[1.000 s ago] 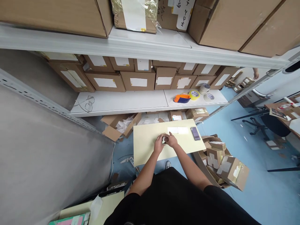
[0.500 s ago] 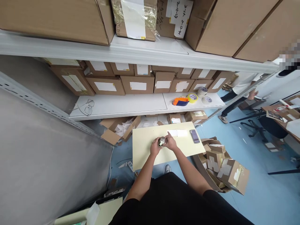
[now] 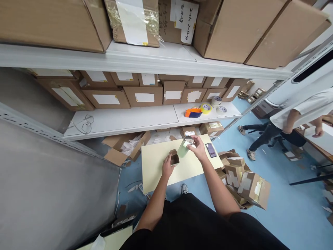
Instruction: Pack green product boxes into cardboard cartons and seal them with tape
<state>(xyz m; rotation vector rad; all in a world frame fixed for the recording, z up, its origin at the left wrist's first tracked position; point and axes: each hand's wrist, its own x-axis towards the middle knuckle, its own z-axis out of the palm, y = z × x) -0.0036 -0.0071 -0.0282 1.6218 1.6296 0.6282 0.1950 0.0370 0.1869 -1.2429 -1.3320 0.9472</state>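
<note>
My left hand grips a small brown cardboard box, whose open top shows a dark inside. Just to its right, my right hand has its fingers around the upper part of a pale green tumbler with a shiny metallic rim. The tumbler leans and is apart from the box. Both are over a cream-coloured board that serves as a table. A phone lies on the board, right of my right hand. What is inside the tumbler I cannot make out.
Above the board, a white shelf carries cardboard boxes, glasses, an orange-and-blue tape dispenser and tape rolls. Left, an open carton holds white paper. Stacked boxes stand right. A person is at the far right.
The tumbler has come up out of the box with my right hand, to the right. My left hand keeps the box, lower left. The view has shifted right, and the other person shows more fully.
</note>
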